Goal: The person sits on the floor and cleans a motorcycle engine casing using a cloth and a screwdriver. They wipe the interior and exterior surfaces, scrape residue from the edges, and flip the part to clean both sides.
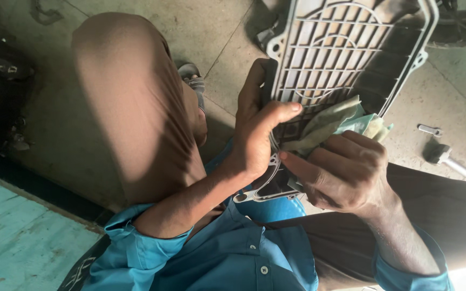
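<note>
A grey metal cover [346, 48] with a ribbed grid inside is held up in front of me, tilted. My left hand [257, 132] grips its left edge, thumb laid across the ribs. My right hand [346, 172] presses a crumpled greenish cloth [338, 121] against the lower inside of the cover. Both sleeves are blue, and my brown-trousered knee [130, 97] rises at the left.
Bare concrete floor lies beneath. A hammer-like tool [451, 160] and a small metal piece [430, 130] lie on the floor at the right. A sandalled foot [192, 78] shows near the middle. Dark machine parts [1, 97] sit at the far left, a teal painted slab [17, 237] at lower left.
</note>
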